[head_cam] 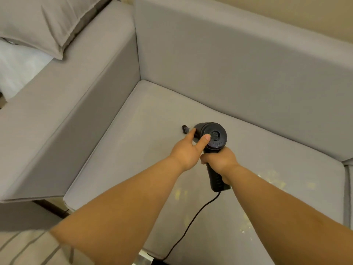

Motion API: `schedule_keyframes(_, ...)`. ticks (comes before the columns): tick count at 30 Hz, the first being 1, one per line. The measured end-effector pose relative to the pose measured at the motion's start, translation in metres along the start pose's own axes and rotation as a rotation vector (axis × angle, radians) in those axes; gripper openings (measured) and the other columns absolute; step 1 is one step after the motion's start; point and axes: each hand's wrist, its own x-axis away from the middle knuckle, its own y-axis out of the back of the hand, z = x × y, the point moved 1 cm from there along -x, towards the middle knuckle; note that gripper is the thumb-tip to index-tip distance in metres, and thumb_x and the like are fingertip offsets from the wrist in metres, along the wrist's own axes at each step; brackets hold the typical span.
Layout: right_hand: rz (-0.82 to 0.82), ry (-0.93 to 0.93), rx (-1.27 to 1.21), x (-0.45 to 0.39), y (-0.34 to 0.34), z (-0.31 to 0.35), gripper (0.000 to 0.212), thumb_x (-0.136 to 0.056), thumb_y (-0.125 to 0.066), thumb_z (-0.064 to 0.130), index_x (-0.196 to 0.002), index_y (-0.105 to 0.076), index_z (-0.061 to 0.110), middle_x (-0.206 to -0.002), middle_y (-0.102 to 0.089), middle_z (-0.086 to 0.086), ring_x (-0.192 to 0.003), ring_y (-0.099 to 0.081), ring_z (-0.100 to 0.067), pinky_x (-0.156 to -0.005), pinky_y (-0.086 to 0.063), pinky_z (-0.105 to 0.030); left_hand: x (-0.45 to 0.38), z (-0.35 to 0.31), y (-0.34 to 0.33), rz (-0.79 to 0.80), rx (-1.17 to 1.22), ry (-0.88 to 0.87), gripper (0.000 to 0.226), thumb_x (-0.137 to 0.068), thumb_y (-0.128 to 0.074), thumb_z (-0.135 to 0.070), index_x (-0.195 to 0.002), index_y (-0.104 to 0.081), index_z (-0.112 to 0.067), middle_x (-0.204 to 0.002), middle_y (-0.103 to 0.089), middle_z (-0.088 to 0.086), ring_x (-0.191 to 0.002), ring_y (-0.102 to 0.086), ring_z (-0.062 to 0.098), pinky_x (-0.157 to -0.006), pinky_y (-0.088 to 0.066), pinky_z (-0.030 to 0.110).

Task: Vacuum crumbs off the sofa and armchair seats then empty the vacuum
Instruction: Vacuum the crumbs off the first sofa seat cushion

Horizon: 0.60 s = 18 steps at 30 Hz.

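- The vacuum (pixel 213 137), a small black handheld one, sits over the middle of the grey sofa seat (pixel 133 150), its round rear cap facing the camera
- Its nozzle (pixel 186 129) points away and to the left, with the tip low against the seat fabric; whether it touches cannot be told
- The right hand (pixel 219 161) grips the handle just below the round body, fingers curled round it
- The handle's lower end sticks out under that hand, and a black cord (pixel 193 222) runs from it down across the seat to the front edge
- The left hand (pixel 188 150) is beside the body, fingers relaxed and mostly straight; the thumb (pixel 204 139) presses on the rear cap, and the index finger reaches along the left side towards the nozzle
- Pale crumbs (pixel 275 180) lie scattered on the right part of the seat, right of the right forearm
- More crumbs sit near the front edge, between the forearms and below the right one
- The seat's left and far parts look plain grey, with only a faint pale smear
- The backrest (pixel 229 64) rises behind the seat, and a broad armrest (pixel 63 115) closes its left side
- A grey pillow (pixel 44 22) lies at the top left beyond the armrest, on something white
- Striped fabric (pixel 28 249) shows at the bottom left corner
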Motion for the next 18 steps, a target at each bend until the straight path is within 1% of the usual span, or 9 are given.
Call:
schedule_keyframes(4, -0.011, -0.024, 0.041, 0.0, 0.0, -0.003, 0.02, -0.067, -0.072, 0.005, -0.081, -0.061, 0.015, -0.08, -0.064, -0.01, -0.074, -0.059, -0.029, -0.064, -0.049, -0.032, 0.0, 0.007, -0.001, 0.031, 0.027, 0.006, 0.075, -0.088, -0.046, -0.062, -0.15, -0.021, -0.03, -0.151, -0.036, 0.0, -0.137, -0.035, 0.022, -0.108, -0.029, 0.032)
schedule_keyframes(8, -0.004, -0.039, 0.063, 0.014, 0.005, -0.016, 0.021, -0.067, -0.072, 0.004, -0.083, -0.062, 0.013, -0.081, -0.064, -0.011, -0.074, -0.059, -0.029, -0.063, -0.048, -0.032, 0.014, 0.014, -0.012, 0.047, 0.037, 0.006, 0.076, -0.087, -0.047, -0.062, -0.15, -0.021, -0.03, -0.152, -0.035, -0.001, -0.138, -0.034, 0.02, -0.108, -0.028, 0.03)
schedule_keyframes(13, 0.008, -0.045, 0.073, 0.034, 0.013, -0.044, 0.022, -0.066, -0.072, 0.002, -0.083, -0.062, 0.013, -0.079, -0.064, -0.011, -0.071, -0.058, -0.028, -0.064, -0.049, -0.032, 0.04, 0.023, -0.034, 0.063, 0.028, 0.028, 0.077, -0.087, -0.046, -0.063, -0.151, -0.02, -0.029, -0.152, -0.035, 0.0, -0.138, -0.034, 0.02, -0.109, -0.028, 0.031)
schedule_keyframes(18, 0.039, -0.077, 0.041, 0.064, 0.026, -0.084, 0.02, -0.066, -0.071, 0.002, -0.082, -0.062, 0.01, -0.078, -0.063, -0.012, -0.071, -0.057, -0.029, -0.066, -0.049, -0.034, 0.08, 0.033, -0.069, 0.046, 0.033, 0.027, 0.077, -0.087, -0.046, -0.063, -0.151, -0.02, -0.028, -0.152, -0.035, -0.002, -0.138, -0.034, 0.019, -0.107, -0.027, 0.028)
